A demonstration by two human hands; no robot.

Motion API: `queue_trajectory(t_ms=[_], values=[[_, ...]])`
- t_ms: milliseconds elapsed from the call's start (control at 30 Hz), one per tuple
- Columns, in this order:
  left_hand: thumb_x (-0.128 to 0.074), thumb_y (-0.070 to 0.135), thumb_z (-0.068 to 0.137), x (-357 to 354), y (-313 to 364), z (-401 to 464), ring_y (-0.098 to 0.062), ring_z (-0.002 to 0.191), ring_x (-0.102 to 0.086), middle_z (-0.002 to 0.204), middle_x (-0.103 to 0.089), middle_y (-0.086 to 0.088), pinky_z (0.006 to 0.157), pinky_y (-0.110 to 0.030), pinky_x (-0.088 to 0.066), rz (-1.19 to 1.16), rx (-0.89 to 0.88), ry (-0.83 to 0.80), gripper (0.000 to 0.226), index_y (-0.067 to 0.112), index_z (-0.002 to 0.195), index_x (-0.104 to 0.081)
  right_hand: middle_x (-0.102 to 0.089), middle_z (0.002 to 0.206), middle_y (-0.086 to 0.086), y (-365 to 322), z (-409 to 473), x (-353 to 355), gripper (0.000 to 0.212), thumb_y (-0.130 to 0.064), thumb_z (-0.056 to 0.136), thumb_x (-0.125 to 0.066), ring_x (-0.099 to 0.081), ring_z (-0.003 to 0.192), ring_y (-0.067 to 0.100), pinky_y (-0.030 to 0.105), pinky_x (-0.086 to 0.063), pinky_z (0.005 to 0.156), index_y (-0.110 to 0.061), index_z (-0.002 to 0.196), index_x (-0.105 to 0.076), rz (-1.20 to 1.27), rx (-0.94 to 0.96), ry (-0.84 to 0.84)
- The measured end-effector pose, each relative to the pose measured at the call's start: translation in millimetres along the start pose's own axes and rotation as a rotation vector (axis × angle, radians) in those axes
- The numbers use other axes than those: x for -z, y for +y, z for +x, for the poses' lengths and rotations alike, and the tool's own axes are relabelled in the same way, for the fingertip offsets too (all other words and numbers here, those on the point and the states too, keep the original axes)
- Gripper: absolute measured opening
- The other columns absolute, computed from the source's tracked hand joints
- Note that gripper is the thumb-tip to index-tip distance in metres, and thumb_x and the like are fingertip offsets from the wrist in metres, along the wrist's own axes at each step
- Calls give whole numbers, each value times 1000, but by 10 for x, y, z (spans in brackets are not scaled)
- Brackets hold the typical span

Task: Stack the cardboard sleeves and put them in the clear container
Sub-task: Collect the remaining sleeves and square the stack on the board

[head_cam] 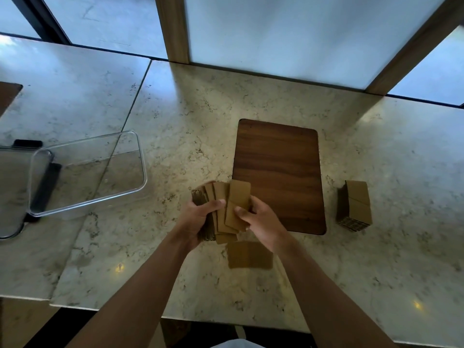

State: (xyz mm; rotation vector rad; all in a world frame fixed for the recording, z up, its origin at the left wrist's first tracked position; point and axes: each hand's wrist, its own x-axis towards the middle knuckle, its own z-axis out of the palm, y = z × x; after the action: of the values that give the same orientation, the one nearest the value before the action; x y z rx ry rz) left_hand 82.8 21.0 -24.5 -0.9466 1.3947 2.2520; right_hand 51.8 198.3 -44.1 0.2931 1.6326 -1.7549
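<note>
Fingers of your left hand (200,219) are wrapped around a thick bundle of cardboard sleeves (221,209), thumb pressed across the top; the bundle is fanned, with several sleeves splayed toward the right. Your right hand (261,222) pinches the topmost sleeve (238,204) between thumb and fingers, holding it just above the fan.

From the head camera, one loose sleeve (249,254) lies flat on the counter just below your hands. A squared-up stack (354,209) stands well apart to the right, past the wooden board (278,159). The clear container (85,172) sits open and apparently empty to your left, with what looks like its lid (15,192) beside it, though glare makes that hard to confirm.

To do this step well, I would slide the top sleeve fully over the bundle, then tap the long edge and a short end against the counter so the fan closes into one block. Keep the left grip loose enough for the sleeves to shift. Pick up the loose sleeve before carrying anything left.

The marble countertop (200,109) is pale, veined and glossy, with a seam running between slabs. Beyond it stand frosted window panels in wooden frames (173,28), giving cool backlight.
</note>
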Motion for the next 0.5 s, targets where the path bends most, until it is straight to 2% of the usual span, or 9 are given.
queue_trajectory(t_ms=[100, 200, 267, 333, 367, 400, 433, 500], values=[[-76, 13, 89, -42, -22, -21, -38, 83, -78, 96, -78, -21, 67, -46, -66, 27, 48, -65, 36, 1, 122, -66, -61, 137, 6, 16, 5, -194, 64, -50, 84, -74, -65, 120, 27, 49, -55, 99, -34, 142, -52, -49, -37, -99], [-84, 15, 72, 42, -12, -2, -44, 96, -74, 118, -71, -29, 75, -54, -63, 40, 119, -136, 67, 6, 133, -59, -49, 144, -1, -26, 31, -156, 80, -71, 73, -72, -59, 125, 26, 50, -56, 96, -55, 144, -37, -264, -86, -164], [-85, 16, 66, 84, -12, -8, -43, 98, -74, 121, -70, -28, 71, -52, -63, 81, 143, -152, 73, 11, 134, -58, -51, 139, -1, 21, 13, -66, 73, -70, 84, -61, -59, 118, 19, 40, -58, 92, -49, 149, -34, -320, -37, -154], [-80, 16, 68, 114, -40, 0, -39, 96, -74, 119, -71, -26, 68, -49, -64, 30, 134, -131, 71, 9, 135, -58, -58, 122, -1, 115, -94, -33, 51, -51, 99, -50, -58, 100, 7, 25, -52, 85, -29, 145, -50, -194, 93, -4], [-77, 15, 68, 136, -48, 15, -38, 96, -74, 119, -72, -27, 69, -49, -64, -14, 118, -104, 70, 8, 135, -58, -59, 116, -3, 183, -156, 1, 45, -47, 101, -50, -56, 97, 5, 24, -49, 86, -26, 139, -56, -264, 171, 82], [-75, 13, 69, 158, -57, 23, -39, 98, -74, 120, -72, -28, 71, -50, -65, -51, 103, -78, 69, 6, 135, -58, -57, 117, -4, 260, -232, 52, 46, -51, 98, -53, -54, 103, 6, 26, -46, 91, -27, 137, -58, -481, 228, 138], [-75, 12, 69, 181, -72, 47, -41, 103, -73, 123, -71, -30, 74, -52, -65, -76, 99, -52, 67, 5, 133, -59, -53, 122, -4, 367, -282, 124, 53, -56, 93, -57, -48, 112, 10, 28, -42, 97, -29, 138, -56, -774, 255, 121], [-76, 8, 72, 202, -76, 71, -45, 109, -70, 126, -68, -31, 72, -54, -65, -87, 102, -14, 57, 5, 127, -62, -41, 137, -2, 567, -351, 249, 68, -60, 86, -61, -32, 128, 16, 33, -30, 107, -31, 147, -47, -1240, 274, 1]])
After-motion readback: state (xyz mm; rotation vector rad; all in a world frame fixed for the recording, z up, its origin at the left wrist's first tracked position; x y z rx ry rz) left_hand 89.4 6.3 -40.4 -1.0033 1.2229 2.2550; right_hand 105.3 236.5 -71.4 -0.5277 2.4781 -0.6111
